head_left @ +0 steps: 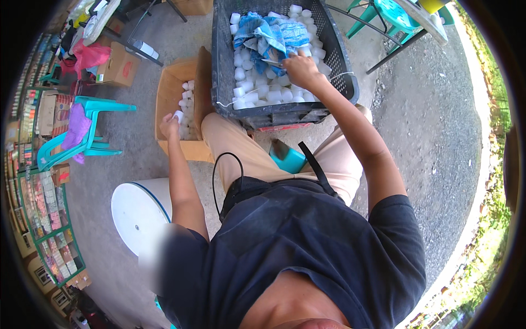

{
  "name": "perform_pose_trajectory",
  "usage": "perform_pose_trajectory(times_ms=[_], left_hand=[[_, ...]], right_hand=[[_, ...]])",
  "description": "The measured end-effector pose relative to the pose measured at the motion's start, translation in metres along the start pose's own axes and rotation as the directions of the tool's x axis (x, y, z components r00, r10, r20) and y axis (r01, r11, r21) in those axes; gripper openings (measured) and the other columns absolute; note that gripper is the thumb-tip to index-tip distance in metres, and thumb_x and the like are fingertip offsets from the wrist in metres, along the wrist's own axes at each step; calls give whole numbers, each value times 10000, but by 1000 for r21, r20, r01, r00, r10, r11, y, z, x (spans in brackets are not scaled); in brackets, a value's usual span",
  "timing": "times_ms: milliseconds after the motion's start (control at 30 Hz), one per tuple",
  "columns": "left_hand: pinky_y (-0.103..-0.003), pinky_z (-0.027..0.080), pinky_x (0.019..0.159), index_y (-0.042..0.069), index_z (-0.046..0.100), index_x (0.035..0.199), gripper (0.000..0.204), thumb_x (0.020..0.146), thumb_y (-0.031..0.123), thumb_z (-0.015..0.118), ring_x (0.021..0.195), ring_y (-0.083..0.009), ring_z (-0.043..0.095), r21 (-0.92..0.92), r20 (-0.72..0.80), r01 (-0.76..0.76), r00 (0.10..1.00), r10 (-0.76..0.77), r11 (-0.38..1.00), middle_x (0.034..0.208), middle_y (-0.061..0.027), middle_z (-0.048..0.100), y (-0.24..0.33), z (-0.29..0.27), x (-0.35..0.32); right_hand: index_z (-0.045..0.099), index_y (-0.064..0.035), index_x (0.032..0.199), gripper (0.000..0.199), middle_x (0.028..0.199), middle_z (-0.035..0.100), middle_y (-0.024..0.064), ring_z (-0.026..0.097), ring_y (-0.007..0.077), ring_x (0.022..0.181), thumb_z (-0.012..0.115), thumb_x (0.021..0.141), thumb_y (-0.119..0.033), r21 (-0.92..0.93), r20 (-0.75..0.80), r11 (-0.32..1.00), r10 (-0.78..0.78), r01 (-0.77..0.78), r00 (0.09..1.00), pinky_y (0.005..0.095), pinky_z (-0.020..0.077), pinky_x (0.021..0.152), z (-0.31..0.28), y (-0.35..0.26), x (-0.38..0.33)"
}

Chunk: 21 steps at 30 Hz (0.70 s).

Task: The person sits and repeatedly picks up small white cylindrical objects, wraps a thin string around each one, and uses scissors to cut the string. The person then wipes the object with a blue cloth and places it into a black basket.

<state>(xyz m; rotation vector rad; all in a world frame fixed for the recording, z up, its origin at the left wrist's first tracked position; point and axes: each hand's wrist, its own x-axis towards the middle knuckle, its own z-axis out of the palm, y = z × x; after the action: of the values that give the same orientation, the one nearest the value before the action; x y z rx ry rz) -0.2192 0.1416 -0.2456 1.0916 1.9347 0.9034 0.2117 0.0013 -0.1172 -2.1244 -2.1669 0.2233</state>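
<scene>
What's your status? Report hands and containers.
Left hand holds a small white plastic container over the cardboard box. Right hand in black plastic crate, blue cloth alongside.

An open brown cardboard box [171, 98] stands on the ground just left of my knee, white cups inside. A second closed brown cardboard box [118, 64] with a red mark sits further back left. Along the far left edge, green racks [50, 230] hold rows of small multicoloured packets, probably sachets; too small to tell.
</scene>
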Motion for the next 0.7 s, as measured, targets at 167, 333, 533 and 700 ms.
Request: perform_pose_trajectory(times_ms=[167,333,533,700], left_hand=[[-299,501,826,-11,620,1117,275,858,73,655,960,-194,627,-143,45,-347,933,357,927,1065,-135,658,52,22,-8],[-237,478,792,27,627,1115,235,897,113,637,896,-114,611,-460,444,-567,519,730,683,1003,-44,650,210,98,-116],[-397,500,828,52,670,1040,236,872,203,604,965,-315,636,-245,796,-953,-92,599,180,1069,-191,652,205,234,-186],[-441,431,882,53,630,1129,413,756,215,703,1195,-263,443,66,865,-929,-130,485,-365,1221,-120,561,177,264,-224]], right_hand=[[672,-48,948,202,861,676,141,651,339,816,689,797,-181,715,-178,642,-218,279,960,396,517,746,-5,-126,-5],[647,-28,784,53,822,666,151,649,335,772,632,735,-16,752,-307,577,-121,318,944,399,509,689,10,-115,-4],[643,12,910,185,843,652,63,642,165,730,494,956,-87,956,-279,-83,34,281,960,341,518,704,-19,-63,-68],[657,-44,980,213,717,508,-46,367,10,555,499,982,-186,990,-136,46,481,131,866,159,384,553,-49,15,-99]])
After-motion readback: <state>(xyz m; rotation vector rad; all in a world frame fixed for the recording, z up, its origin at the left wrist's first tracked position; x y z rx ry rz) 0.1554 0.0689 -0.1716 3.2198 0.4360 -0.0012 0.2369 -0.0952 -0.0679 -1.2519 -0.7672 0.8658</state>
